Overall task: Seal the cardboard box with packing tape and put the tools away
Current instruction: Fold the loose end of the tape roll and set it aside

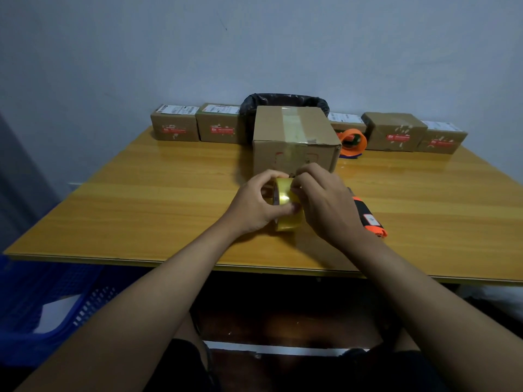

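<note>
The left hand (256,205) curls around the yellowish tape roll (287,205), thumb and fingers closed on its side, holding it upright just above the wooden table (147,193). The right hand (322,202) pinches at the roll's outer band near the top, fingertips pressed together. Right of that hand lies an orange-and-black utility knife (370,217). Just beyond the hands stands the cardboard box (294,137), tape along its top. Small parcels (175,123) line the table's far edge against a pale wall, with an orange tape dispenser (352,142) among them
</note>
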